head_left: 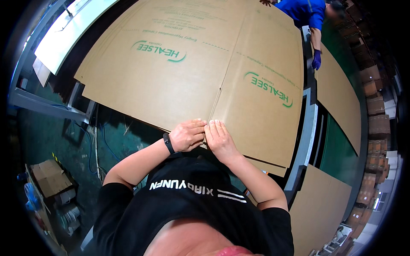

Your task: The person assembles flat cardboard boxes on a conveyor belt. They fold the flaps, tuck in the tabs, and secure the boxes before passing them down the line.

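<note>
A large brown cardboard sheet [141, 81] with green print lies in front of me, a crease running away from its near edge. My left hand [188, 135], with a black band on the wrist, is closed over that edge just left of the crease. Beside it, my right hand [220, 141] grips the edge on the crease's right side, fingers together on the upper face. The fingertips of both hands nearly meet at the crease. Both thumbs are hidden, so what they touch underneath does not show.
A co-worker in blue [301, 10] stands at the far right, a gloved hand [316, 59] by a metal rail [305, 128]. More cardboard sheets [320, 205] lie beyond the rail. Stacked brown cardboard [376, 128] lines the right side. A carton [50, 177] and cables [91, 147] are at left.
</note>
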Motion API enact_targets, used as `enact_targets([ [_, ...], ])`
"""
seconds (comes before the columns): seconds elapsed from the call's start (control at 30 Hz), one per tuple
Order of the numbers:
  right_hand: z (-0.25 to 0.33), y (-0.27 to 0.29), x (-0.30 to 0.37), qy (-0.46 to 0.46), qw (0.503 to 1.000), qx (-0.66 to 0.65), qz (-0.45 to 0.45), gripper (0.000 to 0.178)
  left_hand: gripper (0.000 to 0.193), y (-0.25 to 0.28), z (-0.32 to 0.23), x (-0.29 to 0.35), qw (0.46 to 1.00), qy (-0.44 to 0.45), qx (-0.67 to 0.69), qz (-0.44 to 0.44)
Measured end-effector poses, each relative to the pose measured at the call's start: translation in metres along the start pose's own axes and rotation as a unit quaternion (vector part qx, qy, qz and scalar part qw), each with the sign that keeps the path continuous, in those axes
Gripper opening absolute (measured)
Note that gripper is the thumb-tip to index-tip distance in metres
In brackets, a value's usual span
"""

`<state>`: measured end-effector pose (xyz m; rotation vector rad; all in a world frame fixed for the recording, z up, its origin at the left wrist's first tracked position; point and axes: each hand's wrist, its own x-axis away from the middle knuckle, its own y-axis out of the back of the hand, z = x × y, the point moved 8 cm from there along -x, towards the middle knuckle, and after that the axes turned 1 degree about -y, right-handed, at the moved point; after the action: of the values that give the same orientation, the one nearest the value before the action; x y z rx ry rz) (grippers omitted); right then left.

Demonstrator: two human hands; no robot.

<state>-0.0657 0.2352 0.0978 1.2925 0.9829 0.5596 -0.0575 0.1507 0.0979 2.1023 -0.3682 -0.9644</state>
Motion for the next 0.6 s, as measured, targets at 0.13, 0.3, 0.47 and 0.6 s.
enact_targets([
  [0.13, -0.017, 0.012, -0.014, 0.012, 0.989, -0.149, -0.003, 0.031, 0.022, 0.001, 0.002, 0.001, 1.000, 0.004, 0.013, -0.014],
  [0.3, -0.029, 0.011, -0.023, 0.054, 0.948, -0.313, 0.034, 0.044, 0.032, 0.010, 0.013, 0.003, 0.993, 0.073, 0.057, -0.074],
  [0.47, -0.032, 0.005, -0.025, 0.033, 0.938, -0.343, 0.031, 0.036, 0.039, 0.004, 0.017, -0.001, 0.997, 0.066, 0.018, -0.026],
  [0.6, -0.036, -0.003, -0.019, 0.019, 0.929, -0.369, 0.021, 0.032, 0.039, -0.001, 0.020, -0.001, 0.998, 0.060, -0.001, -0.016],
])
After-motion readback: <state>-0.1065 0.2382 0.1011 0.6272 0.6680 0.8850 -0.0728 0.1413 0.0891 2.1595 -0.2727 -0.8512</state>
